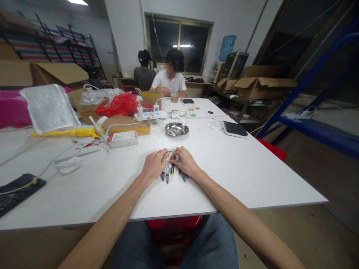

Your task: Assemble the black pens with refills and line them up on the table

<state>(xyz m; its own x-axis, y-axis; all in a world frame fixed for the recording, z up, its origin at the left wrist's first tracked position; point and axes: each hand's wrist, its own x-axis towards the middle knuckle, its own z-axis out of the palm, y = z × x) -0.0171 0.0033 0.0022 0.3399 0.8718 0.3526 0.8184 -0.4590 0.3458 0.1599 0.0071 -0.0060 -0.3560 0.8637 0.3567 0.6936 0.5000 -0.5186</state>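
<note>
My left hand [154,164] and right hand [185,161] pinched one thin pen [171,151] between them, lying crosswise; the other pens [171,172] lay beneath, pointing toward me.

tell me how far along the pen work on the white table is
Done: cannot tell; no finished pile shows. In hand: left hand and right hand together pinch one thin piece. Left: several dark pens lie under the hands, steel dish beyond them.

Both hands [153,164] [185,161] rest over small dark pens [171,172], perhaps gripping one, on white table [238,168]
</note>
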